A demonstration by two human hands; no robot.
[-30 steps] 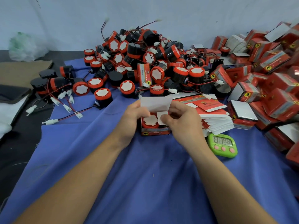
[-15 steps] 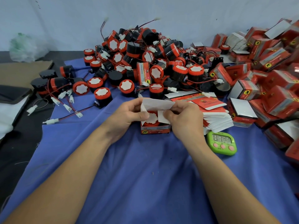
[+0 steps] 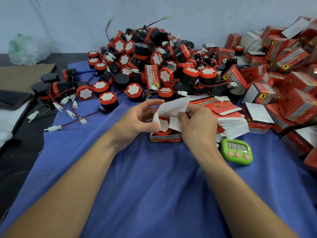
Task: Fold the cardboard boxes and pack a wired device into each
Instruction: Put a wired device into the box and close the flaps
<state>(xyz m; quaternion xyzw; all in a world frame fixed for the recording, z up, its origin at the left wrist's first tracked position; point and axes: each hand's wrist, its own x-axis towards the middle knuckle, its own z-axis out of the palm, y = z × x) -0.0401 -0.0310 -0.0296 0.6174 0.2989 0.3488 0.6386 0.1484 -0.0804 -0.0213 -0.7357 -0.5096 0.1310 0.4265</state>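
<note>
A small red cardboard box [image 3: 165,138] stands on the blue cloth at the middle, top open, white flaps up. A red-capped round device [image 3: 163,127] sits inside it. My left hand [image 3: 137,120] grips the box's left side, thumb pressing the left flap. My right hand [image 3: 195,123] pinches the right flap, fingers curled at the large lid flap [image 3: 173,107]. Behind lies a big pile of black and red wired devices [image 3: 151,62]. A stack of flat box blanks [image 3: 229,121] lies right of my right hand.
A green digital timer [image 3: 237,151] lies near my right wrist. Folded red boxes [image 3: 281,79] are heaped at the right. Loose devices with white connectors [image 3: 68,100] spread at the left cloth edge. Brown cardboard [image 3: 22,74] and dark floor lie further left.
The lid flap has tilted up and to the right. My left thumb has come in onto the left flap, and my right fingers have shifted on the right flap. The box stays in place.
</note>
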